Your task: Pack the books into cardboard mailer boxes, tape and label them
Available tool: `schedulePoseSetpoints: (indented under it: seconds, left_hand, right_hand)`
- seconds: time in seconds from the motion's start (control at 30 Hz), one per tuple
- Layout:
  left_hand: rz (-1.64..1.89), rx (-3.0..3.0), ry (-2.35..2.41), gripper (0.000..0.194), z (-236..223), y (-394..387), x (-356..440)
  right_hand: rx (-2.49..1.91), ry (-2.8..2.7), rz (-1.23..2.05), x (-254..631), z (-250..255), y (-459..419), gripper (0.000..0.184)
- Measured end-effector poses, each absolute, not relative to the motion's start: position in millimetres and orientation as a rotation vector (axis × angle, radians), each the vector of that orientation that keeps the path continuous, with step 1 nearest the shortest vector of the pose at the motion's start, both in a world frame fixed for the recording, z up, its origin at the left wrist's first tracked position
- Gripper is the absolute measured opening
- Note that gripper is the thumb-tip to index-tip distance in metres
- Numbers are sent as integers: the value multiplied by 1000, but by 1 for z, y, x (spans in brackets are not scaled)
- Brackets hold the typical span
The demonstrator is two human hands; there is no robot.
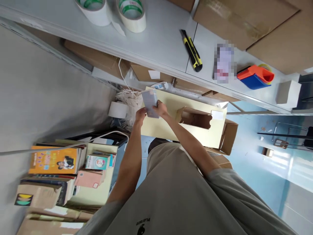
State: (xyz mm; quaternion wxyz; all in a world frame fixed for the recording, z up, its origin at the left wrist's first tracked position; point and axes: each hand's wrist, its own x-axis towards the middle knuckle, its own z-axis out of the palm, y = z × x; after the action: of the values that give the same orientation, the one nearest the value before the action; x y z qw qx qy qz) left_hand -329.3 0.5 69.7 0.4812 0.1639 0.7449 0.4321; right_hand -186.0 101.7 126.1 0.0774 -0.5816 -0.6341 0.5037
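Observation:
Both of my hands hold a grey-blue book [150, 100] over the left end of a pale yellow table [168, 129]. Its cover is too blurred to read. My left hand [141, 116] pinches the near left edge, and my right hand [160, 109] is closed on the right side with the thumb over the face. An open, narrow cardboard box [195, 118] stands on the table to the right of my right hand. Behind the book lies a small white device with a display [160, 86].
Above the table, a grey shelf [158, 42] carries tape rolls [133, 23], a yellow-black utility knife [192, 50] and an orange-blue tape dispenser [255, 76]. Piled books [55, 160] are at the lower left. A white roll [118, 110] sits by shredded paper [130, 101]. Another open carton [230, 137] is at the right.

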Motion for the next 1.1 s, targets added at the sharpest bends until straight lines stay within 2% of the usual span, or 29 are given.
schedulePoseSetpoints:
  seconds: [0.1, 0.17, 0.27, 0.37, 0.53, 0.7, 0.8, 0.97, 1.1]
  left_hand:
    - [1332, 214, 1750, 47, 99, -10, -333]
    - [1453, 252, 1592, 60, 124, -13, -332]
    - [1345, 431, 1396, 69, 165, -9, -317]
    - [1170, 658, 1419, 64, 207, 5, -288]
    - [995, 1264, 1582, 45, 274, 39, -230]
    - [736, 1785, 1680, 34, 321, 78, -174]
    - [542, 1946, 1680, 36, 326, 95, -145]
    - [344, 2034, 1657, 32, 311, 103, -121]
    - [284, 2026, 1690, 35, 298, 96, -116]
  right_hand:
    - [-1537, -1804, 1628, -153, 161, 94, 49]
    - [-1256, -1630, 1758, -118, 188, 85, 65]
    - [-1028, -1429, 1832, -65, 224, 70, 79]
    - [-1051, -1352, 1770, -20, 244, 58, 80]
    - [-1240, -1294, 1615, 55, 253, 66, 93]
    - [-1270, -1596, 1092, 152, 292, 99, 100]
    - [-1225, -1911, 903, 183, 316, 109, 90]
    - [-1269, -2218, 891, 182, 318, 107, 37]
    - [-1325, -2266, 898, 177, 306, 101, 32]
